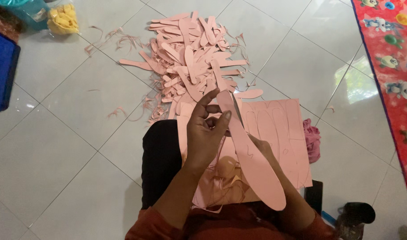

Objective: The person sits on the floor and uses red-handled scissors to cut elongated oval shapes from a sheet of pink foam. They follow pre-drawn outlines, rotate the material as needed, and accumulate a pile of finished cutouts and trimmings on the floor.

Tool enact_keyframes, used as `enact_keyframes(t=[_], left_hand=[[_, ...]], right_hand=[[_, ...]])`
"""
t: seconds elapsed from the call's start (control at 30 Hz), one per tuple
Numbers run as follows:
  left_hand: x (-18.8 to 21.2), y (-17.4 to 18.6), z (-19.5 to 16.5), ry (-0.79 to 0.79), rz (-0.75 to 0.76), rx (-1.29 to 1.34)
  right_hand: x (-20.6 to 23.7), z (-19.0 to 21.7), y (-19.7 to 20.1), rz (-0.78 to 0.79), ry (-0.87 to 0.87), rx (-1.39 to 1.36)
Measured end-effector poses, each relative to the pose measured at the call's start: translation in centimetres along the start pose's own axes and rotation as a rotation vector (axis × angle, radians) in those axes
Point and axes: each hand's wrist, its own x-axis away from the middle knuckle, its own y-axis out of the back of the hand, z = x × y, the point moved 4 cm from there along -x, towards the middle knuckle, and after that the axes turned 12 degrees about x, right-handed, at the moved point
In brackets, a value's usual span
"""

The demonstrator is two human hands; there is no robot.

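The left hand (206, 133) pinches the upper end of a long pink foam cutout (252, 160) between thumb and fingers (208, 98). The right hand (262, 149) lies mostly hidden behind that strip, so its grasp cannot be told. Beneath them, on the lap, rests a pink sheet (279, 129) marked with outlines. A heap of cut pink pieces (192, 58) lies beyond on the tiled floor (57, 133).

Rust-red sleeves (154, 224) pushed above the wrists, black trousers (161, 160), bare forearms.
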Motion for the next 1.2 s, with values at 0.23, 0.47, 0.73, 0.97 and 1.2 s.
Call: enact_keyframes(t=[0.23, 0.47, 0.73, 0.97, 1.2], left_hand=[[0.5, -1.1, -0.1, 0.036, 0.107, 0.025], [0.6, -0.9, -0.1, 0.060, 0.097, 0.016], [0.6, -0.9, 0.0, 0.123, 0.148, -0.015], [0.4, -1.1, 0.1, 0.177, 0.158, 0.008], [0.1, -0.7, -0.5, 0.165, 0.167, -0.073]], right_hand=[[1.1, 3.8, 1.4, 0.035, 0.105, -0.206], [1.2, 3.0, 1.3, 0.015, 0.235, -0.242], [2.0, 4.3, 1.9, 0.053, 0.316, -0.357], [2.0, 5.4, 2.1, 0.027, 0.230, -0.427], [1.7, 5.4, 2.8, -0.052, 0.315, -0.146]])
